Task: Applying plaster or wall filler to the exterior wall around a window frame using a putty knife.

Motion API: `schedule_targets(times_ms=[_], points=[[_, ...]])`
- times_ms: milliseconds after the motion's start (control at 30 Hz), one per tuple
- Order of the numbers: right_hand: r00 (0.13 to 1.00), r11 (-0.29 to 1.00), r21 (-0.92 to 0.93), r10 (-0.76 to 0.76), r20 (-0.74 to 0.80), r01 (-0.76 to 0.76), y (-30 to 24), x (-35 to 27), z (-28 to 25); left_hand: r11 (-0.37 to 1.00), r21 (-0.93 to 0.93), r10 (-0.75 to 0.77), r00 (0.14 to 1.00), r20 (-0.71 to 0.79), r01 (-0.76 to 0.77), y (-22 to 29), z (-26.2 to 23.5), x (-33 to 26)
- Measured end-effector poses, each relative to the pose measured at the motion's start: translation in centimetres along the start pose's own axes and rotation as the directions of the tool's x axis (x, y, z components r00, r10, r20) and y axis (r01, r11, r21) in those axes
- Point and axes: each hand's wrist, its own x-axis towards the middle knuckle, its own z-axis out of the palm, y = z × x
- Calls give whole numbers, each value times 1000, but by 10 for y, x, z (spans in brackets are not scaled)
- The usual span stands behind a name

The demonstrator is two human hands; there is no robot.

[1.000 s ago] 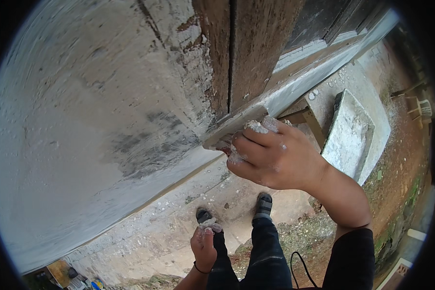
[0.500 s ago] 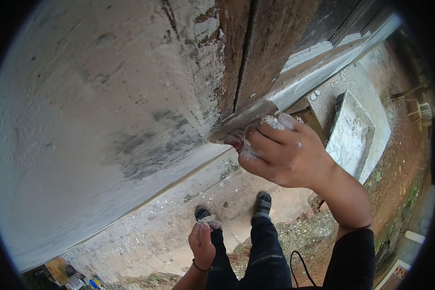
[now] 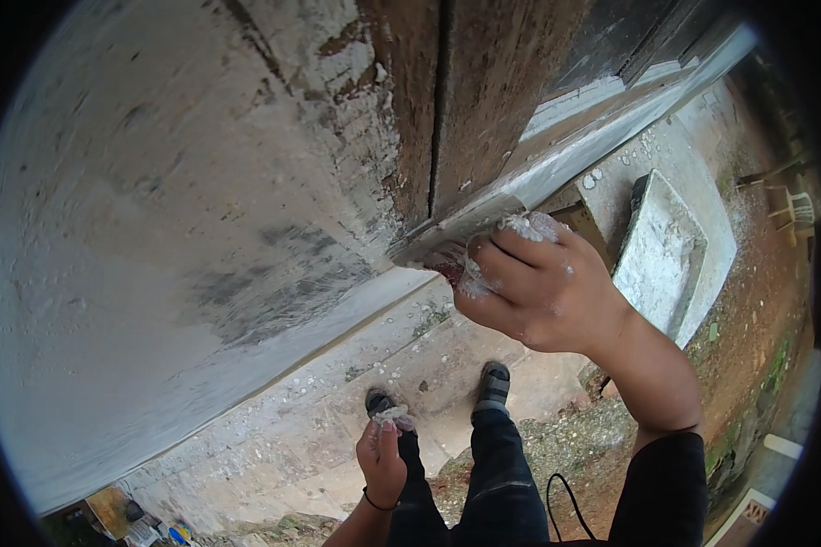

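Observation:
My right hand (image 3: 536, 290) grips the handle of a putty scraper (image 3: 447, 239) whose wide blade lies flat against the edge of a brown wooden door frame (image 3: 470, 100). White putty coats my fingers and the blade. My left hand (image 3: 380, 456) hangs low by my leg, fingers closed on a small lump of white putty (image 3: 394, 418). The white plastered wall (image 3: 173, 228) fills the left of the view.
A pale stone slab (image 3: 661, 255) leans by the wall base at right. My two shoes (image 3: 493, 383) stand on a concrete ledge speckled with white drips. Bare earth and grass lie further right, with a white chair (image 3: 798, 208) at the edge.
My right hand with the scraper has shifted slightly up and right along the door frame edge. My left hand stays low with the putty.

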Motion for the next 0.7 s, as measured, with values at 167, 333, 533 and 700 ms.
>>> schedule_targets(times_ms=[167,333,533,700], points=[[1000,997,75,-10,4,10,-6,-13,-5,1000,26,-11,1000,10,11,-3,-5,-1],[999,996,85,-24,29,22,-9,-4,4,1000,13,-13,1000,27,13,0,-1,2],[1000,1000,30,-5,-10,5,-2,1,-4,999,40,-12,999,36,10,-8,-4,1],[999,996,91,3,37,-7,-7,-11,-6,998,55,-22,999,33,20,-8,-9,3]])
